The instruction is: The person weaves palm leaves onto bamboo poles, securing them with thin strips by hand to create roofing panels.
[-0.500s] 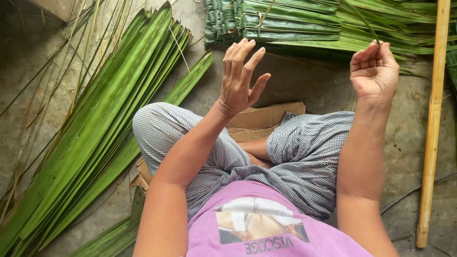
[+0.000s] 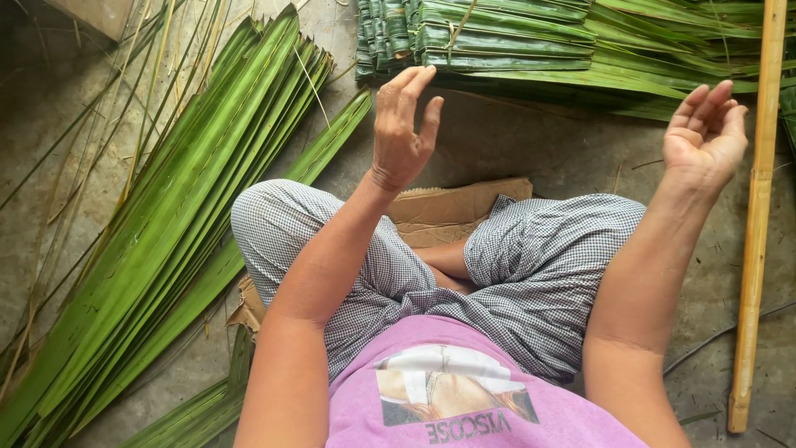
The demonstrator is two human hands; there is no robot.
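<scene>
I sit cross-legged on a piece of cardboard [image 2: 452,207] on a concrete floor. My left hand [image 2: 404,133] is raised in front of me, fingers apart, holding nothing. My right hand [image 2: 705,133] is lifted palm up to the right, fingers loosely spread and empty. A long pile of loose green palm leaves [image 2: 182,216] lies on the floor to my left. Ahead of both hands lies a stack of folded, tied green leaves [image 2: 497,37].
A long bamboo pole [image 2: 756,216] lies along the right side, close to my right hand. Thin dry leaf ribs [image 2: 99,108] are scattered at the upper left. A dark cord [image 2: 721,332] runs on the floor near my right elbow.
My right hand has opened from a loose curl to spread fingers, palm up. My left hand stays raised, turned slightly.
</scene>
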